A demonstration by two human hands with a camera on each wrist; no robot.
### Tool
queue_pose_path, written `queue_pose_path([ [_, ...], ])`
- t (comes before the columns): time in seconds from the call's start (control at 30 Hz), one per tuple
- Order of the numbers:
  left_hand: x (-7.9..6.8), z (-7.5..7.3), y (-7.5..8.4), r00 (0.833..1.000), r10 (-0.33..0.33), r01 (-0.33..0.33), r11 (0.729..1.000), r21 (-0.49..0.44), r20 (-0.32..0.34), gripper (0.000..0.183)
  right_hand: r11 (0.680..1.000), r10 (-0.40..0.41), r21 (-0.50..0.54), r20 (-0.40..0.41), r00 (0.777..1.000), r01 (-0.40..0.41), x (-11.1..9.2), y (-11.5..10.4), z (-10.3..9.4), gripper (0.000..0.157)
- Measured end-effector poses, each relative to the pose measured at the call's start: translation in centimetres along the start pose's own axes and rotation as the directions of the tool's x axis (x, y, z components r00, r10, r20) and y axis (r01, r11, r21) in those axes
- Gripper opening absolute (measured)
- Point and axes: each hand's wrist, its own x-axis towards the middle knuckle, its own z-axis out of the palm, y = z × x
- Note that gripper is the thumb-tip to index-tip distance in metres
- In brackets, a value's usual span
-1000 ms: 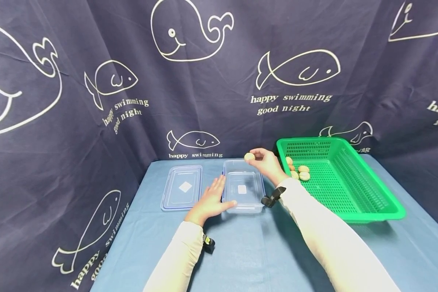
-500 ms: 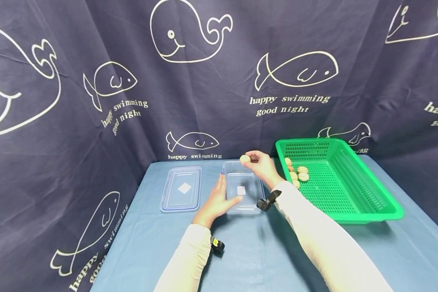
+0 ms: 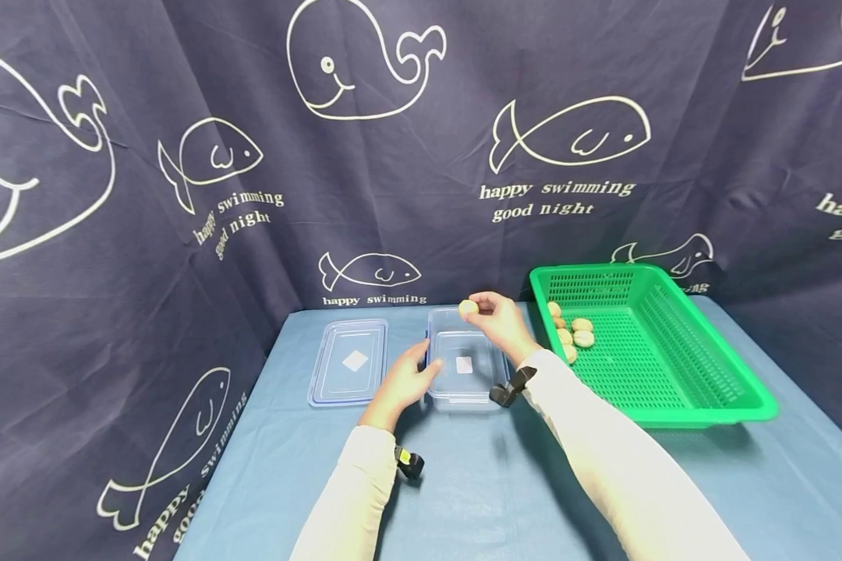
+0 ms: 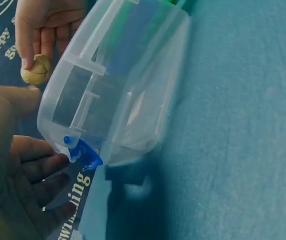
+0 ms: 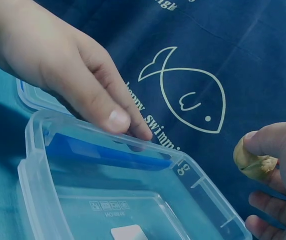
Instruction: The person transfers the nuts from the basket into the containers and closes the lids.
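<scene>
OK, your R hand [image 3: 504,323] has 1 walnut [image 3: 468,308] pinched btwn thumb and fingers; you're holding it up over the far end of the clear box [image 3: 456,402], apart from the rim. R wrist view shows your thumb pressed on the shell, w/ the lower fingers loosely bent underneath.

Your L hand [image 3: 401,382] is at the box's L side, nothing in its grasp: thumb spread away from the fingers and close to the rim, fingers along the outside of that wall, lightly bent. Can't tell for sure if it's touching. L wrist view puts your fingertips by the box's blue clip [image 4: 85,154].

Inside the box, on its floor, you've got 1 white label [image 3: 464,365]. Its lid [image 3: 351,343] lies flat just L of the box, blue-edged, w/ 1 white sticker [image 3: 355,360] set diagonally.

R of the box sits your green basket [image 3: 638,351], w/ approx. 6 more walnuts [image 3: 583,340] bunched at the basket side nearest the box.

Under the box: blue cloth [image 3: 449,499]. Behind the box: dark curtain [image 3: 456,226] w/ whale and fish outlines plus "happy swimming good night" txt. Nearer you than the box are your 2 white sleeves [image 3: 596,452], each w/ 1 black wrist device [image 3: 512,387].
</scene>
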Motion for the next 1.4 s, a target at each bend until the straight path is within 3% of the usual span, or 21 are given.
queue_pose_path([
  [0.23, 0.2, -0.5, -0.7, 1.000, -0.002, 0.001, 1.000, -0.026, -0.021, 0.068, 0.999, 0.020, 0.026, -0.027, 0.999, -0.019, 0.1, 0.7, 1.1, 0.038],
  [0.47, 0.4, -1.3, -0.3, 0.999, -0.022, 0.025, 0.997, -0.073, 0.039, 0.063, 0.999, 0.016, 0.049, -0.030, 0.999, -0.015, -0.1, 1.3, 2.0, 0.037],
  [0.83, 0.6, -2.1, -0.8, 0.992, 0.020, -0.005, 0.993, -0.116, 0.128, 0.070, 1.000, 0.019, 0.025, -0.022, 1.000, -0.019, 0.0, 1.7, 2.2, 0.037],
  [1.07, 0.8, -2.4, -1.1, 0.990, 0.027, -0.036, 0.997, 0.064, 0.138, 0.073, 0.999, 0.027, 0.023, -0.021, 0.999, -0.026, 0.0, 2.0, 2.6, 0.036],
  [1.4, 0.6, -2.7, -1.1, 0.992, 0.017, -0.050, 0.963, 0.265, 0.127, 0.072, 0.997, -0.003, 0.080, -0.011, 1.000, 0.004, 0.1, 2.2, 4.2, 0.034],
])
